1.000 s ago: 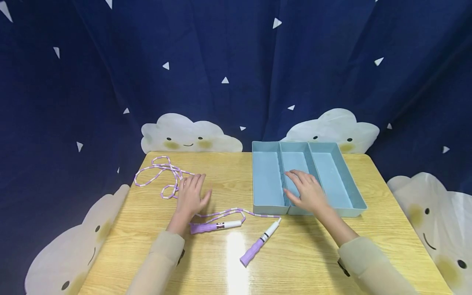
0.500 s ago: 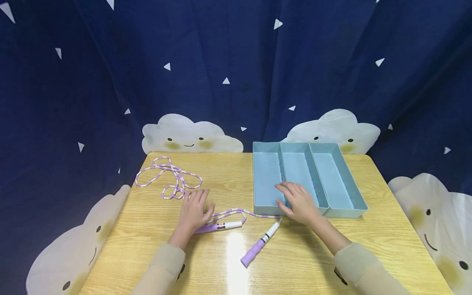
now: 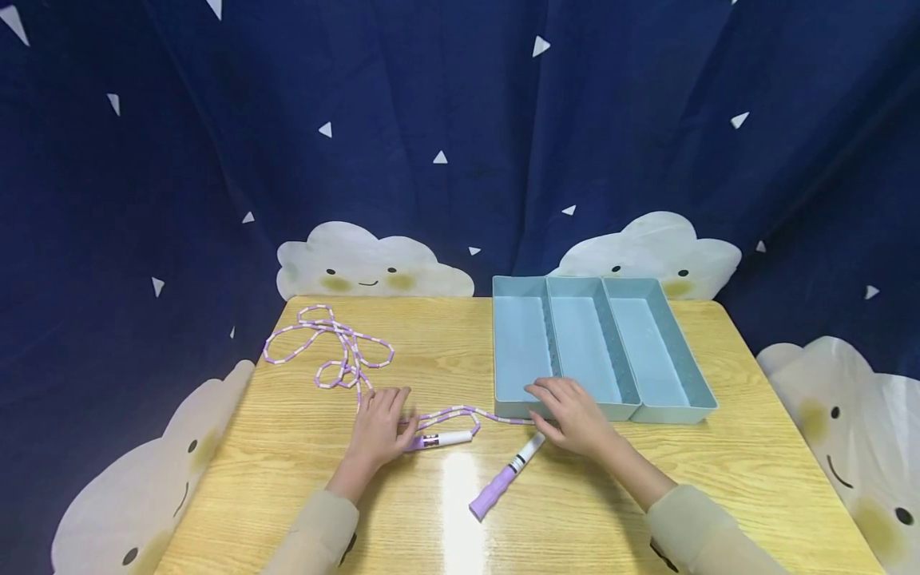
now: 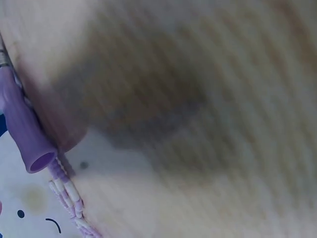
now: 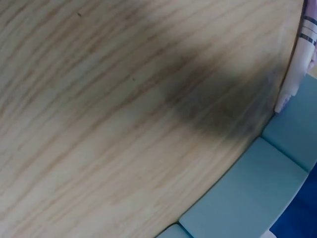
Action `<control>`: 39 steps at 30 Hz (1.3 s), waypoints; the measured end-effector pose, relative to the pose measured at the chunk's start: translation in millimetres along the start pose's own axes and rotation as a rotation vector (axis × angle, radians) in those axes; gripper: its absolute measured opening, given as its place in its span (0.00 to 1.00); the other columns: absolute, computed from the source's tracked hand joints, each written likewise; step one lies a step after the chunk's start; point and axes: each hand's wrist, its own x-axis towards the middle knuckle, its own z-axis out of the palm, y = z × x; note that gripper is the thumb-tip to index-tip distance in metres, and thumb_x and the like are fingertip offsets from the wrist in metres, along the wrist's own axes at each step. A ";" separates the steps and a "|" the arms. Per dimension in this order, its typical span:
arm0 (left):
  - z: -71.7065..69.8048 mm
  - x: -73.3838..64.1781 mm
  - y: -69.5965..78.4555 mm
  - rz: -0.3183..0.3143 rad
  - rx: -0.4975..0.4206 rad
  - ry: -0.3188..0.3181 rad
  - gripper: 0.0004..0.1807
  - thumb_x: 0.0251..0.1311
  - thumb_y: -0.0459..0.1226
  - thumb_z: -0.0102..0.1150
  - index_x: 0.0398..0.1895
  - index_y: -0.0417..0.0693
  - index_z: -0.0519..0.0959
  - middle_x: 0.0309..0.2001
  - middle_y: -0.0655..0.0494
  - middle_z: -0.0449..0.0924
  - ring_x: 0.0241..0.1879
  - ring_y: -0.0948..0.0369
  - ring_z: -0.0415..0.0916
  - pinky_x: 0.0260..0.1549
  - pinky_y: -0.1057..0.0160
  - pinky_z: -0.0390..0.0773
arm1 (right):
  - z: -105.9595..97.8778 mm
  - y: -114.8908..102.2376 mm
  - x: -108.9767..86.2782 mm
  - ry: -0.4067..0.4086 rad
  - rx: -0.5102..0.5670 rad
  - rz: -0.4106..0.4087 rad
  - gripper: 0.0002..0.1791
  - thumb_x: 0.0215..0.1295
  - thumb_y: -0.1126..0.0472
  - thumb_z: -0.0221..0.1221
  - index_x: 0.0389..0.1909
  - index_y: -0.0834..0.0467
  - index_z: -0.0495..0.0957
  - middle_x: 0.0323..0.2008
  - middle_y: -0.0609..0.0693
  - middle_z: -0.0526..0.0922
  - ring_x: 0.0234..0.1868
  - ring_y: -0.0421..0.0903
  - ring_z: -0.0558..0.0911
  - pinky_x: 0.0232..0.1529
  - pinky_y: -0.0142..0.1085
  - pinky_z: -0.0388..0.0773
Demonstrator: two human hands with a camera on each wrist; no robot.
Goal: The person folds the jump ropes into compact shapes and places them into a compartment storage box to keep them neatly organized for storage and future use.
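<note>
A purple and white beaded jump rope (image 3: 329, 325) lies loosely looped on the table, its cord running towards the front middle. My left hand (image 3: 377, 427), fingers loosely bent, is over the purple end of one handle (image 3: 447, 438) and hides part of it. That handle's hollow purple grip (image 4: 27, 126) shows at the edge of the left wrist view. Beside the white tip of the other handle (image 3: 496, 487) is my right hand (image 3: 578, 419), thumb and fingers spread apart. Whether either hand touches a handle is hard to tell. The right wrist view shows the white handle tip (image 5: 296, 69).
Three long light-blue trays (image 3: 568, 411) stand side by side at the back right, just beyond my right hand. A wooden table (image 3: 402, 519) carries everything. A dark blue curtain (image 3: 402, 104) with white clouds and triangles hangs behind and around it.
My right hand has come left and towards me, from over the trays to the handle tip. My left hand has come towards me, from beside the looped cord to the other handle.
</note>
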 end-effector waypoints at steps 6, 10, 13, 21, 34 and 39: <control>0.7 -8.2 4.4 0.019 0.007 -0.013 0.27 0.50 0.49 0.51 0.48 0.39 0.73 0.39 0.47 0.76 0.40 0.51 0.73 0.45 0.45 0.72 | 5.1 -5.2 -5.1 -0.034 0.009 -0.041 0.22 0.51 0.57 0.56 0.49 0.60 0.73 0.44 0.53 0.76 0.45 0.50 0.75 0.48 0.44 0.72; 2.6 -15.6 7.0 0.024 0.005 -0.051 0.27 0.50 0.49 0.52 0.49 0.40 0.73 0.40 0.48 0.76 0.40 0.51 0.73 0.45 0.45 0.73 | 8.1 -10.2 -8.4 -0.041 0.028 -0.076 0.23 0.46 0.60 0.58 0.48 0.61 0.74 0.43 0.53 0.77 0.43 0.49 0.76 0.46 0.43 0.73; 5.2 -21.4 8.2 0.018 0.010 -0.092 0.27 0.51 0.50 0.52 0.50 0.42 0.72 0.41 0.49 0.76 0.41 0.52 0.73 0.47 0.47 0.71 | 10.9 -13.9 -11.0 -0.059 0.053 -0.096 0.24 0.44 0.60 0.59 0.47 0.61 0.75 0.43 0.53 0.77 0.44 0.49 0.76 0.46 0.43 0.73; 11.5 -30.9 9.1 0.043 -0.012 -0.123 0.24 0.53 0.49 0.51 0.48 0.44 0.73 0.40 0.51 0.76 0.42 0.52 0.73 0.49 0.46 0.70 | 22.2 -19.2 -20.4 -0.087 0.084 -0.143 0.23 0.45 0.60 0.58 0.47 0.60 0.75 0.41 0.50 0.77 0.43 0.47 0.76 0.48 0.41 0.72; 13.5 -36.8 9.9 0.089 -0.025 -0.147 0.20 0.51 0.47 0.54 0.44 0.45 0.73 0.37 0.54 0.74 0.39 0.55 0.72 0.47 0.48 0.71 | 34.2 -18.6 -35.7 -0.144 0.094 -0.161 0.22 0.43 0.58 0.60 0.45 0.56 0.75 0.43 0.49 0.78 0.45 0.46 0.76 0.48 0.41 0.72; 12.4 -37.3 9.8 0.114 -0.011 -0.153 0.20 0.50 0.47 0.55 0.44 0.44 0.73 0.38 0.53 0.74 0.39 0.55 0.72 0.45 0.51 0.71 | 37.2 -18.3 -38.6 -0.149 0.093 -0.179 0.22 0.43 0.58 0.59 0.44 0.55 0.75 0.43 0.48 0.77 0.45 0.45 0.76 0.47 0.40 0.72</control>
